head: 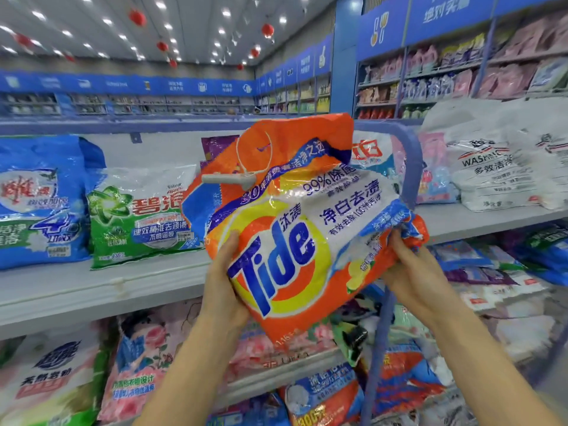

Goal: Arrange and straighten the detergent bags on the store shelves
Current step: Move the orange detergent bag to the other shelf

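Holding the Tide bag (276, 241) tilted in the air before the shelf (92, 290), right of a green bag (138, 216), 2 hands grip it: left hand (222, 281) clasps its lower-left edge, right hand (412, 272) clutches its crumpled right corner.

Red lanterns (137, 17) are hung from a ceiling (190, 32) dotted with recessed lights (160, 5). A blue sign band (123, 84) is run along the far walls, above racks (190, 105) stocked with bottles (307, 101).
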A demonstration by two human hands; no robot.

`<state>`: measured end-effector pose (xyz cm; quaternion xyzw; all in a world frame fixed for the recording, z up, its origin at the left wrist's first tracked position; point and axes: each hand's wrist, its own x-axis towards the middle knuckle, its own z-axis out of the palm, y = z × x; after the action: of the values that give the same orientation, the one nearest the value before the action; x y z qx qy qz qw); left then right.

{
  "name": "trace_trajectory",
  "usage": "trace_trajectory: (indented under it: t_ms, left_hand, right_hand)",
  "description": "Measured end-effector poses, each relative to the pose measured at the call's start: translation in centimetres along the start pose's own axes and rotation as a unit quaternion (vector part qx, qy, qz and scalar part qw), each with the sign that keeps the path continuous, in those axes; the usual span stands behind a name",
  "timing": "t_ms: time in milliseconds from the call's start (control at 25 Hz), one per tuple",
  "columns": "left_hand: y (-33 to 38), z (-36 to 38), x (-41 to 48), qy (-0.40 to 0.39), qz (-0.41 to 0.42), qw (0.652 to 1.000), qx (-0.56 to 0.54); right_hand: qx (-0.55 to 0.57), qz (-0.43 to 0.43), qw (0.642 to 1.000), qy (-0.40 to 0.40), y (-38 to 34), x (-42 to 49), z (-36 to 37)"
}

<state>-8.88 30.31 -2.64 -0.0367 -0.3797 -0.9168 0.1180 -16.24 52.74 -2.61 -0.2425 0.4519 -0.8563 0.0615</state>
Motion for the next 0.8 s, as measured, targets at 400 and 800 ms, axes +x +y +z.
trace_trajectory:
  t_ms: [400, 800]
  left_hand:
    - [13.5, -2.6, 2.0, 0.1, 0.136, 0.973, 0.159]
    - [22.7, -8.5, 4.8, 0.152, 0.169, 0.914, 0.337]
  right_hand:
    - [-0.06, 0.0, 0.975, -0.213, 2.1, 9.5, 6.9]
    - [-0.156, -0.072, 0.985, -0.019, 6.7, 15.9, 22.3]
